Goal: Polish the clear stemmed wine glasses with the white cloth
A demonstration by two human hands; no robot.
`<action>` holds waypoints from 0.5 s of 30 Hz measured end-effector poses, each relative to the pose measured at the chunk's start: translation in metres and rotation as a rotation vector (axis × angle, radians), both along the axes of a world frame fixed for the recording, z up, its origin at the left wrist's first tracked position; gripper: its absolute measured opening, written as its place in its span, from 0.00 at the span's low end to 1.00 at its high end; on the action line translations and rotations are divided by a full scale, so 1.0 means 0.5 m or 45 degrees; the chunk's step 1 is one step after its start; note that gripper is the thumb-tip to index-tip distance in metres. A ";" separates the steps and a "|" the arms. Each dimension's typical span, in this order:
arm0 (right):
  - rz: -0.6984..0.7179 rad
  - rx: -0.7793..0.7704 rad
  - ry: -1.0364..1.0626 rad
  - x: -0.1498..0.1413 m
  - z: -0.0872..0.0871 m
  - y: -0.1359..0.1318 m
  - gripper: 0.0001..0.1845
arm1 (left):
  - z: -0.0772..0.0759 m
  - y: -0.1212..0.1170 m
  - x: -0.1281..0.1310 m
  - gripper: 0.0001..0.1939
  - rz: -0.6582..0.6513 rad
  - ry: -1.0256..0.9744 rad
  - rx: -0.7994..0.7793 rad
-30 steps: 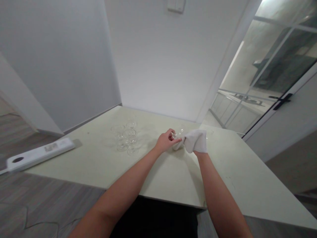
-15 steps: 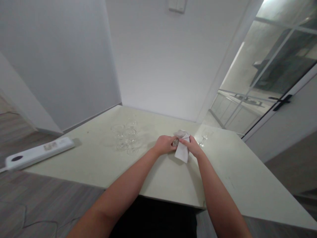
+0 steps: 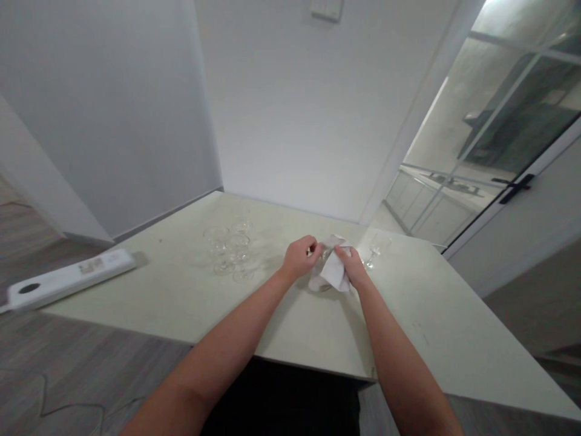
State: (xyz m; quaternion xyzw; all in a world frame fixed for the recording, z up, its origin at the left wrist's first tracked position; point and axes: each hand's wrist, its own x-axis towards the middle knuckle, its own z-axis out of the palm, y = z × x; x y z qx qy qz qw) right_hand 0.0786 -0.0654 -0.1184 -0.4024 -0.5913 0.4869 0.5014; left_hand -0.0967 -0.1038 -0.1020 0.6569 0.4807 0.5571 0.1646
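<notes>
Above the middle of the table, my right hand (image 3: 354,266) is closed on a white cloth (image 3: 334,272), thumb on top. The cloth is folded around a clear stemmed glass (image 3: 325,254), which is mostly hidden. My left hand (image 3: 301,257) is curled at the glass's left side, its thumb and fingertips pinching part of it; the exact contact is hard to make out. Just beyond my right hand stands another clear stemmed glass (image 3: 371,259). Off to the left, several clear stemmed glasses (image 3: 236,245) stand grouped together.
The pale table (image 3: 204,315) reaches a white wall at the back. A white power strip (image 3: 72,280) lies along its left edge, its cable trailing off. At the right is a glazed door with a black handle (image 3: 516,186). A thin cable (image 3: 72,407) lies on the floor.
My left hand has shifted slightly left and up, its fingers more tightly curled. The cloth has been turned and now spreads lower and further left around the glass.
</notes>
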 end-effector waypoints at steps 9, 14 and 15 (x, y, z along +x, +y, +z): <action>0.075 0.810 -0.430 -0.008 0.024 -0.028 0.21 | -0.019 0.044 -0.011 0.23 -0.157 -0.641 -0.743; -0.036 0.414 -0.226 -0.014 0.014 -0.016 0.22 | -0.010 0.020 -0.005 0.20 -0.158 -0.474 -0.201; -0.018 0.247 -0.139 -0.015 0.010 -0.013 0.23 | -0.009 0.013 -0.004 0.18 -0.153 -0.364 -0.061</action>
